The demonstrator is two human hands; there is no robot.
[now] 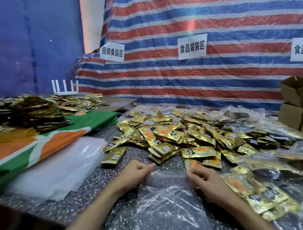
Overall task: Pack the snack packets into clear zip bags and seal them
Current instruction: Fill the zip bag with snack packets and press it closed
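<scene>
Left hand (135, 168) and right hand (203, 176) each pinching a top corner of empty clear bag (167, 200) flat on bench (91, 191), near packet pile (182, 136).

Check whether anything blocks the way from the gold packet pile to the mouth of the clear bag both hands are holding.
Nothing visible does. The left hand and right hand pinch the zip bag at its top edge, and the packet pile lies just beyond it.

A dark speckled worktop (91, 189) fills the near scene. Behind it hangs a red, white and blue striped tarpaulin (195, 18) with white paper signs (192, 46). A blue sheet (33, 41) covers the far left wall. Cardboard boxes (295, 101) stand far right.
</scene>
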